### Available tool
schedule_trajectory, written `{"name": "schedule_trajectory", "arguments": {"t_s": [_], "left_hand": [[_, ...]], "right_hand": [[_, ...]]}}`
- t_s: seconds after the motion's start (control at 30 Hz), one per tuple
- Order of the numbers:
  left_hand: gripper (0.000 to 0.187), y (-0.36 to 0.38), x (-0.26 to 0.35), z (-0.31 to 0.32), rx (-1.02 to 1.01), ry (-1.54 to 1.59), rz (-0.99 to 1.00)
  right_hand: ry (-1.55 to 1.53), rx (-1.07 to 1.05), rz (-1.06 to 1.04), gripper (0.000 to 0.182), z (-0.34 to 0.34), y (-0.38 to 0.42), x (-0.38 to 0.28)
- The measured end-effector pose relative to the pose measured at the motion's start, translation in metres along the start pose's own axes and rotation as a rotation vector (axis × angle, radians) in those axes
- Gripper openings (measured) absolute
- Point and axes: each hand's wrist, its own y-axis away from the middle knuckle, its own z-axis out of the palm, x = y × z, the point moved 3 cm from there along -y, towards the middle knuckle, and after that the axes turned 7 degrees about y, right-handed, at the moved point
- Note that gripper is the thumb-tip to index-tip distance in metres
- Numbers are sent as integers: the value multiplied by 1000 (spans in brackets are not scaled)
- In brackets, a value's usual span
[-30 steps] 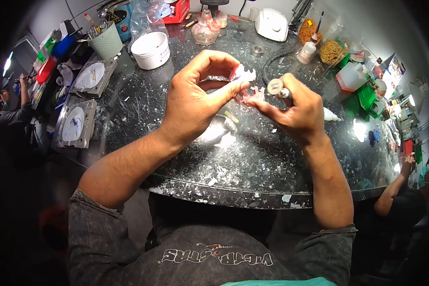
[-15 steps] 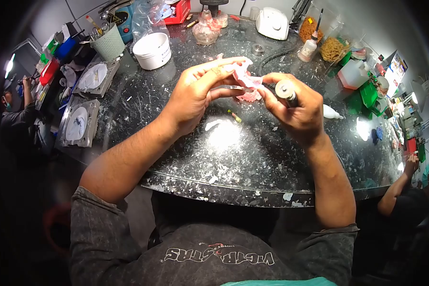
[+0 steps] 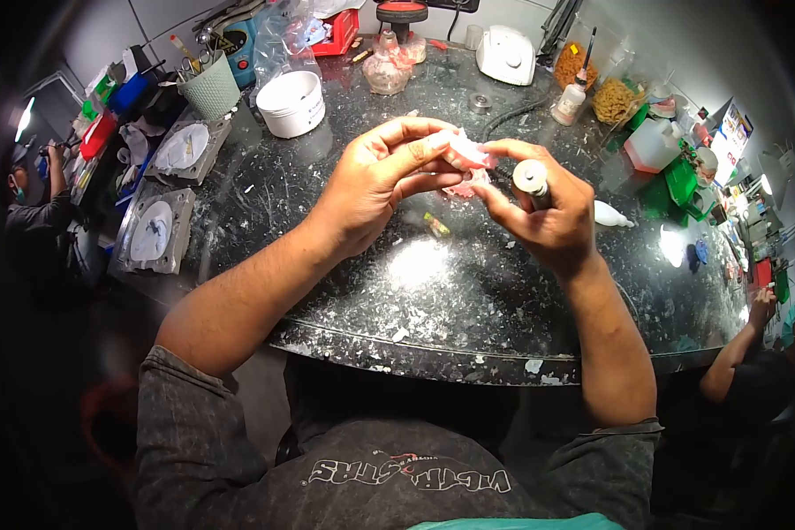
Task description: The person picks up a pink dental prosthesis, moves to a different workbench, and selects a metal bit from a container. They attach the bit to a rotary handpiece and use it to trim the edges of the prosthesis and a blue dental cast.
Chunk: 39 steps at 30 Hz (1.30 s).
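Note:
My left hand point(image 3: 375, 181) pinches a small pink and white denture piece point(image 3: 465, 157) between thumb and fingers, held above the dark speckled worktop point(image 3: 433, 291). My right hand point(image 3: 548, 212) is closed round a thin metal handpiece point(image 3: 532, 179), its round end pointing up, and its fingertips also touch the pink piece from the right. Both hands meet over the middle of the bench. A small yellow-green stick point(image 3: 435, 226) lies on the worktop just below them.
A white round tub point(image 3: 291, 102), a grey-green tool cup point(image 3: 211, 88) and two grey moulds point(image 3: 155, 230) stand at the left. Bottles, jars and a white device point(image 3: 506, 51) line the back. Other people work at the far left point(image 3: 35, 212) and lower right point(image 3: 751, 336).
My left hand has closed from a wide arch to a tight pinch on the pink piece. Both hands have come closer together. The view has shifted slightly.

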Motion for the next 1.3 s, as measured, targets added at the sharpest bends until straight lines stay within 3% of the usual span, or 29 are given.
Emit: {"name": "schedule_trajectory", "arguments": {"t_s": [0.33, 0.6, 1.23, 1.3], "left_hand": [[30, 0, 0, -4, -21, 4, -27], [21, 1, 0, -5, 31, -281, 29], [24, 2, -2, -6, 14, -290, -31], [23, 2, 1, -2, 20, -301, 76]], "right_hand": [[-22, 12, 62, 24, 5, 1, 15], [-27, -15, 53, 19, 4, 5, 20], [-88, -70, 14, 23, 5, 3, 11], [-75, -55, 49, 23, 5, 2, 9]]}}
